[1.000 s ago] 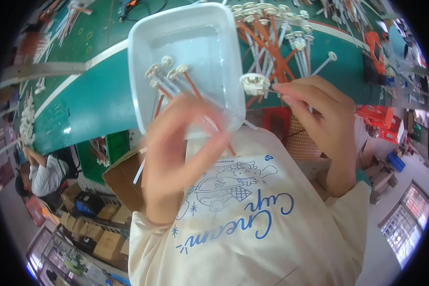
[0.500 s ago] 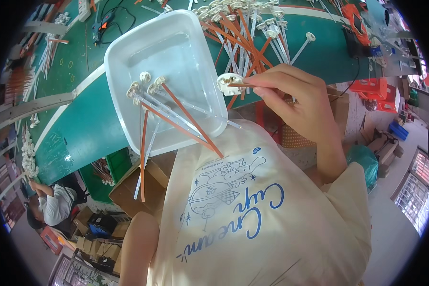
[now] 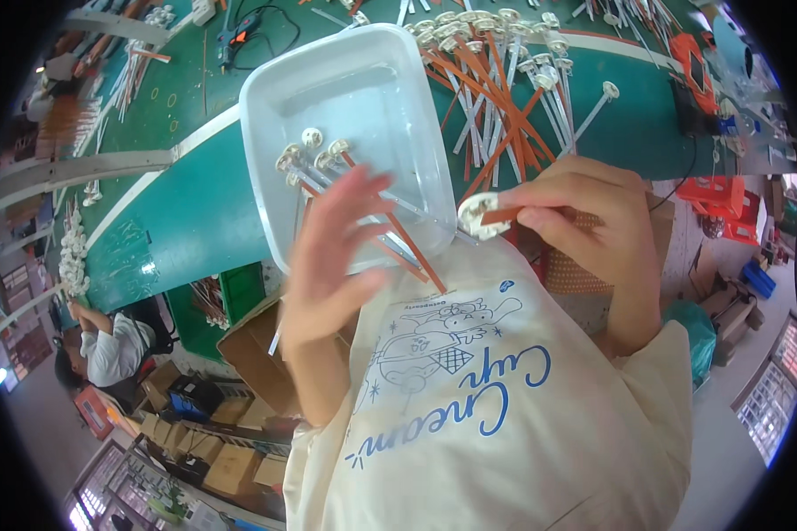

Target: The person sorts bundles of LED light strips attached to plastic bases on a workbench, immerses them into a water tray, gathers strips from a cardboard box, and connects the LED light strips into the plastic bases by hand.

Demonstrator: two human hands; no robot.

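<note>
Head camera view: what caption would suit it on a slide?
Right hand pinches a wired white socket beside a clear tray; left hand reaches over it.

Tray (image 3: 354, 88) on table (image 3: 186, 221) edge; wired parts (image 3: 328, 168) in tray, pile (image 3: 505, 71) R.

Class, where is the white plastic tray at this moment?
In the head view, the white plastic tray sits upper centre on the green workbench, left of the wire pile, above the left hand.

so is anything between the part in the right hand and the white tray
Nothing visible blocks it. The right hand pinches a white-capped orange-wired part right at the white tray rim. The left hand is spread over the tray's near side, left of the part.
</note>
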